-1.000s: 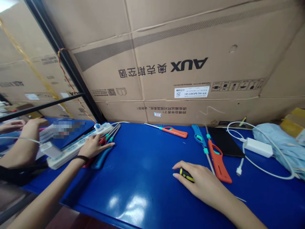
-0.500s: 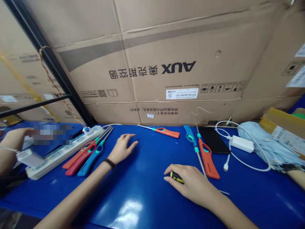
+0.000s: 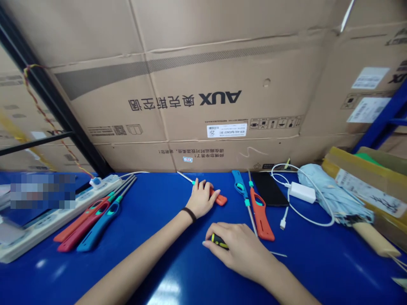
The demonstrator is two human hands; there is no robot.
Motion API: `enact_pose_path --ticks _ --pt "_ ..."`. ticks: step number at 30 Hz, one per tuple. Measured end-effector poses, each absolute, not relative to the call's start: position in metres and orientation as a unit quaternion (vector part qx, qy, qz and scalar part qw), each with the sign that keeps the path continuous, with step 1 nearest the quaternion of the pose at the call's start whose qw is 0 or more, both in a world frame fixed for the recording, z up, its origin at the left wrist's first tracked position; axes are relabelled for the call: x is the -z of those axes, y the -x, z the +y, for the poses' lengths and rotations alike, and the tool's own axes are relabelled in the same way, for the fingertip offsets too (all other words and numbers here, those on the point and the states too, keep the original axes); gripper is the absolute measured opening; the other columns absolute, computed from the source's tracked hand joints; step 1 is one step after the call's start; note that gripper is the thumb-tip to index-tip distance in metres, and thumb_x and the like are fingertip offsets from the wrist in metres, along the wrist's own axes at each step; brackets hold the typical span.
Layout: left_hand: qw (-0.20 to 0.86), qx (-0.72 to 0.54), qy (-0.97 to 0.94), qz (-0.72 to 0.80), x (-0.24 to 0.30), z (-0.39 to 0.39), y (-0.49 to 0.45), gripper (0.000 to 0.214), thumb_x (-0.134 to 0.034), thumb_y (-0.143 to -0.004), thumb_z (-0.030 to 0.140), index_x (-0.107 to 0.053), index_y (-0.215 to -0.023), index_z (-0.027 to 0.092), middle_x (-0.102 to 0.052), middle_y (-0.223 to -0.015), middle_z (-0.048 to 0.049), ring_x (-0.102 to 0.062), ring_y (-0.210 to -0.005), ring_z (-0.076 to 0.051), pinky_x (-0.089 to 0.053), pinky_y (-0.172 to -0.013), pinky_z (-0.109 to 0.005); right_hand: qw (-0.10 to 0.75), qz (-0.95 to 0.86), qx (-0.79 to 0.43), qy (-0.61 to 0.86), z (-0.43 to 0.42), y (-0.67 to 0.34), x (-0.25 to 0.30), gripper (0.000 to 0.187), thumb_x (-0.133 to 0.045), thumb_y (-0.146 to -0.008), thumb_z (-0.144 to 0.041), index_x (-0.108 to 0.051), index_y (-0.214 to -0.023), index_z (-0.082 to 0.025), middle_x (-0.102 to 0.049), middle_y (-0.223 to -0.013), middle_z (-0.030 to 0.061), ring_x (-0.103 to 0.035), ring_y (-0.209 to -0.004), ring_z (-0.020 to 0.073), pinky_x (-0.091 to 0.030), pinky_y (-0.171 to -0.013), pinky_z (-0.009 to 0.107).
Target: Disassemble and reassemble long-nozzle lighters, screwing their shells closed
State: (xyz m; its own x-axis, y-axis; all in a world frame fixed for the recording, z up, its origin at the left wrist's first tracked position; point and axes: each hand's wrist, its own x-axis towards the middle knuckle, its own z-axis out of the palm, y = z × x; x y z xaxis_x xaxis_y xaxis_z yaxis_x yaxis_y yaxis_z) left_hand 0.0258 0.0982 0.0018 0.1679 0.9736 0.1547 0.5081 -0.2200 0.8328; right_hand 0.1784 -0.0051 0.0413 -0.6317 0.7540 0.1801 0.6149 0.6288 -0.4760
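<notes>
My left hand point(image 3: 201, 199), with a dark band at the wrist, has its fingers curled over an orange long-necked gas lighter point(image 3: 221, 201) lying near the cardboard; they hide its middle. In my right hand point(image 3: 238, 245) is a screwdriver with a black and yellow handle point(image 3: 219, 241); its thin shaft point(image 3: 278, 254) shows beyond the hand. Beside that hand lie a blue lighter point(image 3: 241, 184) and another orange lighter point(image 3: 262, 214). At the left, an orange lighter point(image 3: 74, 220), a red lighter point(image 3: 82, 226) and a blue lighter point(image 3: 97, 231) rest side by side.
A white power strip point(image 3: 73, 216) runs along the left of the blue table point(image 3: 152, 199). Large cardboard point(image 3: 178, 110) stands behind. On the right are a black flat object point(image 3: 271, 190), a white adapter with cable point(image 3: 302, 192), a folded light-blue umbrella point(image 3: 327, 190) and an open box point(image 3: 375, 182).
My left hand has moved forward and right onto the orange lighter at the back. My right hand still grips the screwdriver. The view has turned to the right.
</notes>
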Motion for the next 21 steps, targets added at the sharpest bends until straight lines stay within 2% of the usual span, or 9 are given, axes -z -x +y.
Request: enact_pose_path --ticks 4,6,8,10,12,14,17,21 --pt "0.304 -0.335 -0.753 0.478 -0.006 0.069 -0.034 0.013 -0.060 -0.078 0.031 -0.055 -0.084 0.021 -0.056 -0.113 -0.0120 -0.024 -0.137 -0.029 0.001 -0.116 -0.047 0.221 -0.838 -0.189 0.462 0.006 -0.198 -0.060 0.024 -0.033 -0.096 -0.033 -0.055 -0.093 -0.023 -0.068 -0.089 0.0022 -0.066 -0.077 0.0192 -0.042 -0.063 0.027" --pt "0.306 -0.327 -0.767 0.459 -0.007 0.054 -0.045 0.012 -0.060 -0.077 0.028 -0.055 -0.086 0.021 -0.052 -0.122 -0.0142 -0.020 -0.139 -0.030 -0.005 -0.115 -0.049 0.236 -0.791 -0.180 0.534 0.017 -0.218 -0.066 0.025 -0.031 -0.096 -0.035 -0.053 -0.093 -0.022 -0.068 -0.086 0.0035 -0.066 -0.076 0.0203 -0.043 -0.064 0.029" --pt "0.316 -0.321 -0.777 0.440 -0.007 0.043 -0.060 0.015 -0.058 -0.078 0.026 -0.056 -0.092 0.020 -0.044 -0.133 -0.0152 -0.017 -0.140 -0.030 -0.010 -0.115 -0.050 0.248 -0.729 -0.138 0.623 0.029 -0.241 -0.065 0.024 -0.038 -0.093 -0.037 -0.054 -0.095 -0.020 -0.067 -0.093 0.0083 -0.066 -0.082 0.0237 -0.045 -0.067 0.031" --pt "0.365 -0.333 -0.761 0.420 -0.007 0.036 -0.076 0.023 -0.058 -0.078 0.024 -0.056 -0.100 0.019 -0.031 -0.144 -0.0160 -0.009 -0.142 -0.029 -0.010 -0.114 -0.050 0.224 -0.707 -0.097 0.664 0.038 -0.260 -0.058 0.027 -0.043 -0.090 -0.036 -0.054 -0.101 -0.015 -0.065 -0.099 0.0144 -0.065 -0.092 0.0274 -0.046 -0.074 0.034" --pt "0.438 -0.377 -0.706 0.409 -0.006 0.036 -0.091 0.028 -0.059 -0.077 0.021 -0.055 -0.104 0.018 -0.027 -0.146 -0.0155 -0.007 -0.142 -0.026 -0.009 -0.115 -0.044 0.155 -0.697 -0.101 0.693 0.042 -0.270 -0.048 0.039 -0.045 -0.089 -0.038 -0.052 -0.113 -0.008 -0.061 -0.109 0.0211 -0.062 -0.101 0.0303 -0.046 -0.079 0.036" --pt "0.494 -0.420 -0.643 0.408 -0.006 0.041 -0.104 0.029 -0.058 -0.077 0.019 -0.054 -0.106 0.018 -0.032 -0.142 -0.0142 -0.015 -0.141 -0.024 -0.010 -0.115 -0.039 0.104 -0.696 -0.130 0.698 0.043 -0.270 -0.041 0.048 -0.044 -0.089 -0.044 -0.051 -0.116 -0.004 -0.058 -0.112 0.0243 -0.060 -0.105 0.0315 -0.047 -0.079 0.036" --pt "0.540 -0.443 -0.578 0.422 -0.007 0.052 -0.113 0.027 -0.053 -0.080 0.023 -0.052 -0.106 0.019 -0.044 -0.129 -0.0120 -0.031 -0.131 -0.026 -0.017 -0.112 -0.039 0.082 -0.693 -0.150 0.700 0.043 -0.258 -0.038 0.057 -0.046 -0.084 -0.056 -0.053 -0.111 -0.006 -0.059 -0.107 0.0216 -0.063 -0.099 0.0315 -0.048 -0.075 0.037" --pt "0.615 -0.457 -0.496 0.409 -0.016 0.059 -0.108 0.026 -0.047 -0.084 0.036 -0.052 -0.104 0.020 -0.053 -0.116 -0.0077 -0.045 -0.118 -0.024 -0.032 -0.103 -0.035 0.062 -0.681 -0.164 0.711 0.047 -0.239 -0.049 0.086 -0.066 -0.056 -0.068 -0.052 -0.110 -0.003 -0.055 -0.108 0.0235 -0.064 -0.092 0.0350 -0.049 -0.072 0.041"
